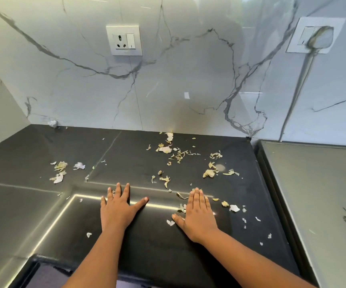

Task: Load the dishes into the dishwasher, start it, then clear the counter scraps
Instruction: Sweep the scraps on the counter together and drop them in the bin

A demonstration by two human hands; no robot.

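Pale vegetable peel scraps lie scattered over the black counter (pixel 32 154). One cluster of scraps (pixel 176 151) sits near the back wall, another scrap cluster (pixel 59 171) lies at the left, and more peels (pixel 210 172) lie at the right. My left hand (pixel 119 206) rests flat on the counter with fingers spread and holds nothing. My right hand (pixel 198 213) lies flat, palm down, fingers straight, touching a few scraps at its fingertips and beside its thumb. No dishes or dishwasher are in view.
A marble-patterned backsplash rises behind the counter with a wall socket (pixel 124 40) in the middle and a scorched socket (pixel 315 36) at the right. A grey metal surface (pixel 317 194) adjoins the counter on the right. A crumpled white bit (pixel 52 123) sits in the back left corner.
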